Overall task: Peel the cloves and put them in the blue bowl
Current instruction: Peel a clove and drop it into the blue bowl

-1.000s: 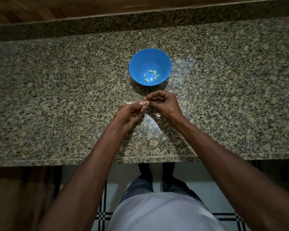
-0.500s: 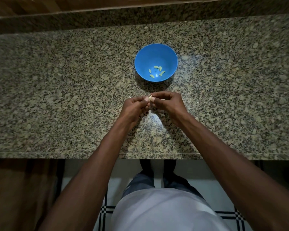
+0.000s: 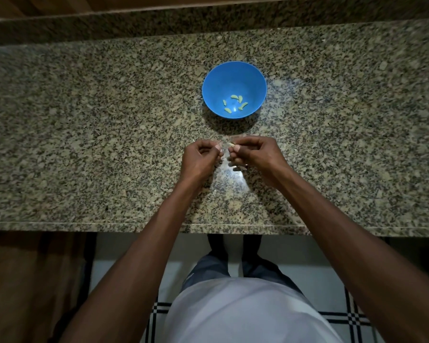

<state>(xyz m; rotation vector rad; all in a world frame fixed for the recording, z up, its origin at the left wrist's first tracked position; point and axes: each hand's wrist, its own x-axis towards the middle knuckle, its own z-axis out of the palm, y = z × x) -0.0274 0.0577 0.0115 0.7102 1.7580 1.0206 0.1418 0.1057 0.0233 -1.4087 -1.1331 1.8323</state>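
A blue bowl [image 3: 234,70] stands on the granite counter [image 3: 84,144] with several peeled pale cloves [image 3: 234,103] in its bottom. Just in front of it my two hands hover over the counter, a small gap between them. My right hand [image 3: 255,154] pinches a small pale clove [image 3: 232,145] at its fingertips. My left hand [image 3: 200,159] has its fingers curled, thumb and forefinger pinched on what looks like a thin translucent strip of skin [image 3: 223,151] stretching toward the clove.
A scrap of papery skin [image 3: 195,141] lies on the counter by my left hand, and more pale scraps [image 3: 237,168] lie under my right hand. The counter's front edge [image 3: 109,223] runs just above my torso; a raised granite ledge [image 3: 208,18] backs the counter.
My hands, which were pressed together on the clove, have drawn slightly apart. The clove stays in my right fingertips while my left pulls away to the left.
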